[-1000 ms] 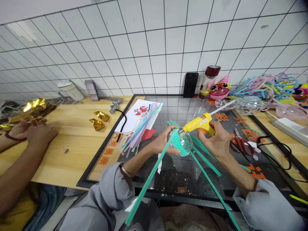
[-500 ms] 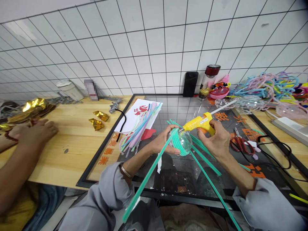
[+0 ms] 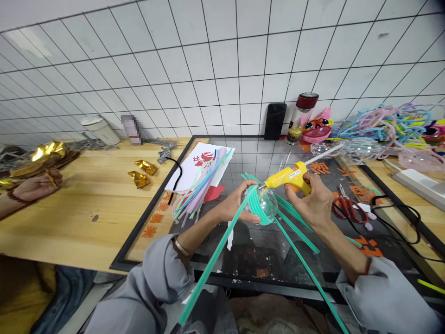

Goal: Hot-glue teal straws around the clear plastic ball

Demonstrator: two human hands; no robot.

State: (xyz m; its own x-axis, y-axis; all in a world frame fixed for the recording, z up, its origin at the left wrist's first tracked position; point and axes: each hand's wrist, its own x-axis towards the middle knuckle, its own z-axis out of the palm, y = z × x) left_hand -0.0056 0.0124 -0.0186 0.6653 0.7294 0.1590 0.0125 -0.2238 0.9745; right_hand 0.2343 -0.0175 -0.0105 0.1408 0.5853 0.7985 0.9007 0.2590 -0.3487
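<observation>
A clear plastic ball (image 3: pixel 270 200) partly wrapped in green tubes sits in the grip of my left hand (image 3: pixel 236 202), fingers curled round its left side. One long green tube (image 3: pixel 213 260) runs from the ball down toward me; another green tube (image 3: pixel 309 273) slants down to the right. My right hand (image 3: pixel 314 200) is closed round the handle of a yellow glue gun (image 3: pixel 287 177), whose nozzle meets the top of the wrapped tubes. A white glue stick (image 3: pixel 323 153) juts from the gun's back. More green tubes (image 3: pixel 299 232) lie behind the ball.
Red-handled scissors (image 3: pixel 349 208) and black cable lie right of my hand. Coloured strips (image 3: pixel 205 185) rest on white paper to the left. A phone (image 3: pixel 275 121) and glass bottle (image 3: pixel 301 118) stand by the wall. A co-worker's hand (image 3: pixel 38 186) is far left, near gold foil pieces.
The co-worker's nearer arm has left the table at far left, and the other hand now shows turned up with a gold piece. My hands, ball and glue gun have hardly moved.
</observation>
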